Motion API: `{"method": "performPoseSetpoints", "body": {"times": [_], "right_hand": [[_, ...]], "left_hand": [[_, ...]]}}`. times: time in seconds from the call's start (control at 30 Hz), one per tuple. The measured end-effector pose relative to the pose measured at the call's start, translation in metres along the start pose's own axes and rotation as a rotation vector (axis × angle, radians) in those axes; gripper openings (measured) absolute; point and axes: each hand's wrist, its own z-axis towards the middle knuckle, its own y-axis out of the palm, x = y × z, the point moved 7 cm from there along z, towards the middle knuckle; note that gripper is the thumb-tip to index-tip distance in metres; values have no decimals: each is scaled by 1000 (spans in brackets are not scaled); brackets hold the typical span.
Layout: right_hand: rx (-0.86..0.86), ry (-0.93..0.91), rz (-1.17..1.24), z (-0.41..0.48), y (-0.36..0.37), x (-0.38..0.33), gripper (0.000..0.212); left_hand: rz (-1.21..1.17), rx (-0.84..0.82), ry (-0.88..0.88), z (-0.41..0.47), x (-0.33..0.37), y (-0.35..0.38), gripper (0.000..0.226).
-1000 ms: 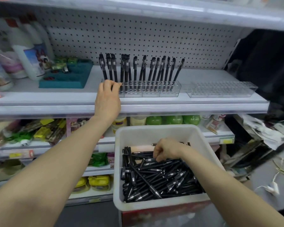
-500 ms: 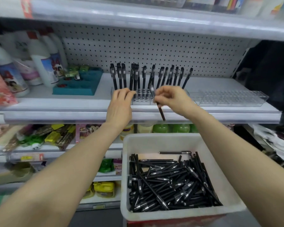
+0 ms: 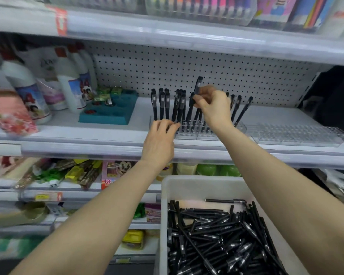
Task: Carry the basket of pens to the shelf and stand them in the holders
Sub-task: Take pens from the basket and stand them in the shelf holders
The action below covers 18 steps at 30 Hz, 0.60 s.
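Pens (image 3: 216, 235) lie heaped in the white basket (image 3: 187, 183) at five o'clock of the head view, black barrels crossing every way. Just right of centre, towards one o'clock, we see our right hand (image 3: 214, 108) raised over the shelf (image 3: 87, 135), with thumb and fingertips pinching one black pen (image 3: 198, 84). That held pen stands nearly upright, its cap poking out above the hand at twelve o'clock. The hand hides its lower end, so we cannot tell whether the tip sits in a slot.

At seven o'clock from the right hand, our left hand (image 3: 159, 141) reaches up from below. Its fingers curl down onto the left end of the clear holder (image 3: 189, 133) and grip it. A row of standing pens (image 3: 163, 104) rises from that holder, some upright and some leaning. A second holder (image 3: 296, 133), also clear, lies just beside it at three o'clock.

At nine o'clock from the holder a teal tray (image 3: 111, 112) rests on the same shelf, with white bottles (image 3: 72, 86) beyond it and a pegboard (image 3: 187, 66) behind everything.
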Motion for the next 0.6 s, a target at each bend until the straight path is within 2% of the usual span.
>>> {"method": "performPoseSetpoints", "body": {"times": [0.17, 0.33, 0.6], "right_hand": [[2, -2, -1, 4, 4, -2, 14], [-116, 11, -141, -5, 23, 13, 20], [-103, 53, -197, -13, 35, 32, 19]], "left_hand": [[2, 17, -1, 0, -1, 3, 58], [11, 56, 16, 1, -2, 4, 59], [18, 61, 13, 0, -2, 5, 59]]}}
